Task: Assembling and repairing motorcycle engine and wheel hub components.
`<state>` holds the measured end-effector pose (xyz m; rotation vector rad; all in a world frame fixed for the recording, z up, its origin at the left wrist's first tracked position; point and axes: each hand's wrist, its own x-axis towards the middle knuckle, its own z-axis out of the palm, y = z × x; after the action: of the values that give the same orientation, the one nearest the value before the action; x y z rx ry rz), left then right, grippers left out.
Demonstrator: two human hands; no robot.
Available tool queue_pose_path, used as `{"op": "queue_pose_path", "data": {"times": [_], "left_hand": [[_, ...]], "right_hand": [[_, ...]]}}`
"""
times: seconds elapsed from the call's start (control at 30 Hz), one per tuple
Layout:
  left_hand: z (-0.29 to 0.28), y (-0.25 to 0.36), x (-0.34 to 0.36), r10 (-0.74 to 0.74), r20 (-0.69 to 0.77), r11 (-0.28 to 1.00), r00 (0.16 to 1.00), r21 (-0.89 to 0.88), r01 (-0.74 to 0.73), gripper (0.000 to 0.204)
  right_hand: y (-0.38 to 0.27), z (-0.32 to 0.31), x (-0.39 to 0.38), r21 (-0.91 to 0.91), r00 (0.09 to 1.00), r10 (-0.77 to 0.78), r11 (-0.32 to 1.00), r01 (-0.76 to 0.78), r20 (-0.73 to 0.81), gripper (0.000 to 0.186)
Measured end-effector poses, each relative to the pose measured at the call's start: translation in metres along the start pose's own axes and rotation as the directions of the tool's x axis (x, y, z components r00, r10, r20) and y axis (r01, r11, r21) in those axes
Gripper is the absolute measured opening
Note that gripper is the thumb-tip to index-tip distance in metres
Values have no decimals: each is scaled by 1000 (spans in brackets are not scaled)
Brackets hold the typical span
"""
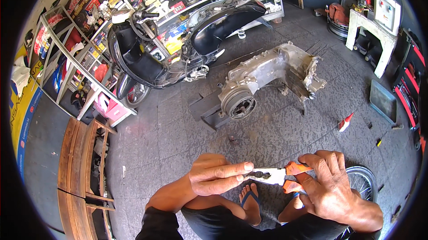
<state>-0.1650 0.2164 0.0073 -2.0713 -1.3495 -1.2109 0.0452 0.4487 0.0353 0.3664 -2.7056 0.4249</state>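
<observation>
My right hand (330, 186) is wrapped round the orange handles of a pair of pliers (277, 176), whose jaws point left. A small dark piece (264, 175) shows at the jaws; I cannot make out what it is. My left hand (216, 175) comes in from the left, fingers together and fingertips at the jaw tips. Whatever its thumb and fingers pinch there is hidden. Beyond both hands, a grey metal scooter engine casing (263, 73) with a round opening at its near end rests on a dark stand (209, 117) on the floor.
A partly stripped black scooter (214, 30) stands behind the casing. Wooden benches (73, 160) and a metal rack (67, 53) line the left. On the right are a red-capped bottle (345, 122), a grey tray (382, 102), a white stool (372, 30) and a wheel (363, 180) near my right forearm.
</observation>
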Motion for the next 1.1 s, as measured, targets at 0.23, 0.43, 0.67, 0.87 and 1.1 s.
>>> {"op": "queue_pose_path", "data": {"times": [0.23,0.43,0.67,0.87,1.1], "left_hand": [[-7,3,1,13,63,999,998,32,-15,21],[2,2,-7,9,-45,999,999,42,-7,19],[6,6,-4,-13,-57,995,998,99,19,26],[9,8,-2,-76,-60,990,995,118,83,30],[15,27,2,-522,-114,853,846,-53,519,39]], "right_hand": [[-2,1,-1,10,1000,-12,1000,12,25,72],[-7,6,-4,-73,999,-18,997,16,-31,63],[-12,14,-6,-175,994,-22,984,4,-104,45],[-9,19,-7,-171,994,-6,985,-13,-111,36],[0,25,-5,-184,989,5,982,-32,-150,32]]}}
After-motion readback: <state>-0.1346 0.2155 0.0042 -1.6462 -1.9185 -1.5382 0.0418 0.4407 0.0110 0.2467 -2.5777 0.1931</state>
